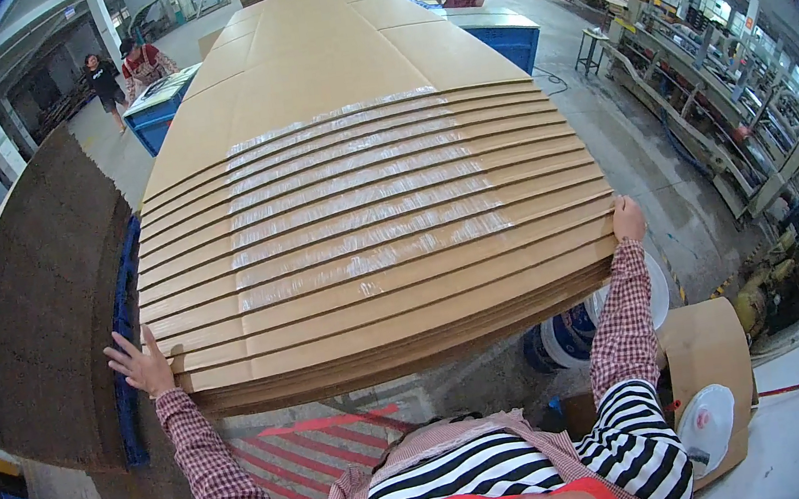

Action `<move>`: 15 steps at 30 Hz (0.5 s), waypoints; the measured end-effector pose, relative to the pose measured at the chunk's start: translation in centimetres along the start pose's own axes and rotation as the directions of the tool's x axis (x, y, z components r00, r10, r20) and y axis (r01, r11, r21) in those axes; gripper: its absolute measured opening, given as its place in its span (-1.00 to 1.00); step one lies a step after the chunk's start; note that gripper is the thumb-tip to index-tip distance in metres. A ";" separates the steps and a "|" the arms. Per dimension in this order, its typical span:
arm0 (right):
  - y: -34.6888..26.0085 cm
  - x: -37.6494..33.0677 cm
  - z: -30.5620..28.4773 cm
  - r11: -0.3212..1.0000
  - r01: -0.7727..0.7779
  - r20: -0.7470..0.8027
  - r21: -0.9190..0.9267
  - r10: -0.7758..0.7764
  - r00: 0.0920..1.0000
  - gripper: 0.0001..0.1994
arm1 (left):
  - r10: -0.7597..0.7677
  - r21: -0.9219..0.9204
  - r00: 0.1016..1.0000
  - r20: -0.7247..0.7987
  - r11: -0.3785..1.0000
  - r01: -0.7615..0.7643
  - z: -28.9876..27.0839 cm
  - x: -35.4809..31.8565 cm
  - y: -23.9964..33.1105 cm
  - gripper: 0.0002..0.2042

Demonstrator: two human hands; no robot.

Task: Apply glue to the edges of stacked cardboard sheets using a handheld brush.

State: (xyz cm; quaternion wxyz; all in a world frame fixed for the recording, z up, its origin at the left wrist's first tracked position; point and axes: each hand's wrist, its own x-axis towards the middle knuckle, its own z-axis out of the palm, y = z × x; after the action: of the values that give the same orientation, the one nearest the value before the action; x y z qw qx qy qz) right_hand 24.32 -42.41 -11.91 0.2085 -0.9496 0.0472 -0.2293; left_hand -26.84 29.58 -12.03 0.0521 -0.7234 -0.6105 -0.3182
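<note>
A long stack of brown cardboard sheets (315, 69) stretches away from me, its near sheets fanned into overlapping steps. Across the middle of those steps runs a glossy, whitish streaked band (361, 189); I cannot tell whether it is glue or film. At the near left corner, my left hand (143, 364) has its fingers spread, the thumb side against the sheet edges. My right hand (628, 218) is on the opposite edge, fingers curled round the side of the cardboard sheets. Its fingertips are partly hidden.
Blue-and-white buckets (561, 341) stand under the stack's near right corner. To the left rises a tall dark stack of boards (50, 316). Blue-sided tables (503, 39) flank the far end, with people beyond. Machinery (714, 107) lines the right; red stripes (317, 462) mark the floor.
</note>
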 end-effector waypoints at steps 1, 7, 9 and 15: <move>0.3 0.1 0.1 1.000 0.002 0.000 -0.003 -0.002 1.000 -0.63 | 0.076 0.032 0.996 0.056 0.996 -0.078 -0.1 -0.2 0.3 -0.29; 0.7 0.0 0.3 1.000 0.029 0.030 0.011 -0.029 0.999 -0.64 | 0.098 -0.100 0.931 0.351 0.993 -0.067 -1.5 -1.4 0.4 -0.36; -0.7 0.1 1.6 0.997 0.052 0.044 0.049 -0.054 0.998 -0.64 | 0.139 0.037 0.960 0.243 0.988 -0.152 -1.2 -1.3 -2.1 -0.39; 3.8 3.1 4.0 0.876 0.482 0.236 -0.007 -0.467 0.852 -0.72 | 0.261 0.307 0.965 0.032 0.916 -0.258 -5.2 -2.6 4.2 -0.30</move>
State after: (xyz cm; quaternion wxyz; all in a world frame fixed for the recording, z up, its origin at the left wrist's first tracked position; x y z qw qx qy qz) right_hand 28.93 -44.96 -15.46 0.1180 -0.9580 -0.2054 -0.1619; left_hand -25.19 23.87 -7.92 0.2089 -0.7793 -0.5512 -0.2125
